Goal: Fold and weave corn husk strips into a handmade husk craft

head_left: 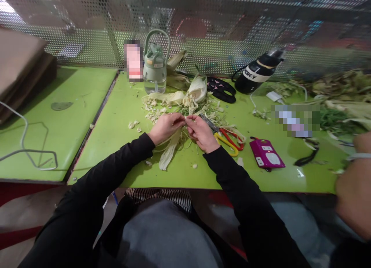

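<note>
Pinching a tiny pale scrap (186, 119), too small to ID, a person's L hand (165, 128) and R hand (203, 133) meet at the fingertips, fingers nearly closed, over the green desk (98, 144). Below: a pale husk strip (169, 154). Just beside R hand: scissors (222, 131) w/ red & yellow handles. Behind: a partly peeled husk bundle (198, 90), then a pale green bottle (155, 72) w/ clear liquid. Farther R: purple socket block (266, 154), black bottle (245, 83).
</note>
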The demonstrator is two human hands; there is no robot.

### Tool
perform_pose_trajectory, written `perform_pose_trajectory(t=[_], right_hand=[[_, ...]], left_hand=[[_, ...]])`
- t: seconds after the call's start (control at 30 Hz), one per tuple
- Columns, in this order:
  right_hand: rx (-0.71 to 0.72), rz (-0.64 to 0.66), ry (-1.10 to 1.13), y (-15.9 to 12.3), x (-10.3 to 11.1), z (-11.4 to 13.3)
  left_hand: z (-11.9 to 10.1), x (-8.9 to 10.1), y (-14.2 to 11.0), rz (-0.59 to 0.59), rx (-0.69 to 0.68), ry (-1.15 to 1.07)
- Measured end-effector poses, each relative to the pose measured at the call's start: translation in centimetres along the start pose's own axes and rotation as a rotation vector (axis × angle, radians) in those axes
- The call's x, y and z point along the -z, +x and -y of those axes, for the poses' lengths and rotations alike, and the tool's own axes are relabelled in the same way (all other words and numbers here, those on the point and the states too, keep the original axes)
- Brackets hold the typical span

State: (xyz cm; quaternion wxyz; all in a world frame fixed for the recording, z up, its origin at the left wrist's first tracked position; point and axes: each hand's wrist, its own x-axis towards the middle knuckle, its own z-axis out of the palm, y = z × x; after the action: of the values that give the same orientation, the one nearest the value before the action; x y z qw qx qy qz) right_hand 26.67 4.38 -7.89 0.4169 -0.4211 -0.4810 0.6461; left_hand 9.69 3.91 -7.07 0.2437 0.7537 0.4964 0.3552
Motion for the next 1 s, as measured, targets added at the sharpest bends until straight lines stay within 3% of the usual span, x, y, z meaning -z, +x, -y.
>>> perform_pose_trajectory(t=[0.17,0.33,0.4,0.53,0.6,0.7,0.9,1.0], right_hand=[[0.181,-0.03,-0.27,0.0,0.2,0.1],[0.353,-0.072,-0.478,-0.3,0.3,0.5],[0.278,-0.071,-0.394,-0.4,0.3,0.7],[-0.014,0.025,-0.095,-0.3,0.2,1.0],[-0.079,0.055,-0.013,-0.3,0.2,1.2],[-0.105,0.047,0.034,-0.3,0.3,1.2],[-0.062,-0.013,0.025,-0.2,0.2,0.9],[-0.006,-0.05,-0.035,-0.1,0.1,0.5]], left_hand=[[-0.7,1.2,0.3,0.054,0.144,-0.154],[-0.3,2.4,0.5,0.268,0.367,-0.413],[0.0,2.4,0.6,0.269,0.354,-0.451],[0.4,1.6,0.7,0.174,0.239,-0.38],[0.2,1.0,0.6,0.113,0.219,-0.366],[-0.4,0.8,0.3,0.048,0.221,-0.332],[-1.5,1.9,-0.1,0.16,0.241,-0.245],[-1.4,1.9,-0.1,0.163,0.239,-0.209]])
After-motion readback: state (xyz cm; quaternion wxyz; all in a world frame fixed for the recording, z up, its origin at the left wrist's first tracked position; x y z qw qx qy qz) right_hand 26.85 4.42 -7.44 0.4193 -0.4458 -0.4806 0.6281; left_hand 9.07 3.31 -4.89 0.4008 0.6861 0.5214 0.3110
